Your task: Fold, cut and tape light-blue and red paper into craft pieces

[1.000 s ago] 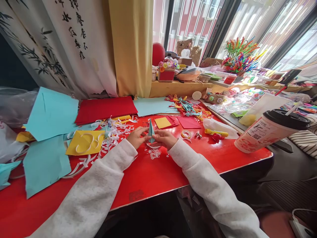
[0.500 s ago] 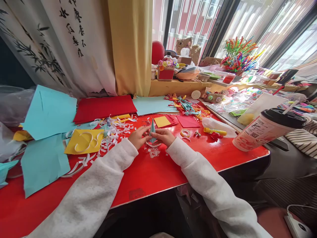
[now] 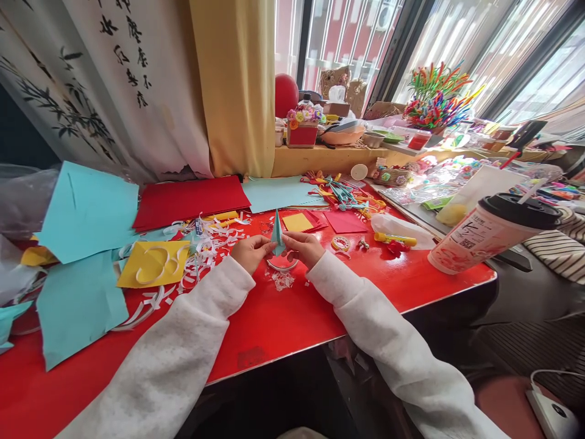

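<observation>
Paper, blue-green and folded to a tall point (image 3: pixel 277 235), held upright over the red table (image 3: pixel 283 332), between two bare hands. Left hand (image 3: pixel 249 253): fingers drawn narrow, pinching its lower left side. Right hand (image 3: pixel 306 247): thumb and fingers closed on the lower right side, likewise narrow. Both sleeves pale grey.

Just below the hands, a white curved strip (image 3: pixel 282 268); nearer the wearer, a small patch of white scraps (image 3: pixel 283 280). Beyond the folded piece, a yellow square (image 3: pixel 297 223) lying on red paper. To the right, a tape roll (image 3: pixel 340 244), small metallic beads (image 3: pixel 363 244), a yellow tube (image 3: pixel 395 239). To the left, a yellow sheet (image 3: pixel 154 263) carrying white curls, with white cut strips scattered around it.

Farther right, a lidded drink cup (image 3: pixel 487 236), leaning in view, straw in its black lid. Red sheets (image 3: pixel 192 201) stacked near the curtain (image 3: pixel 233 91).
</observation>
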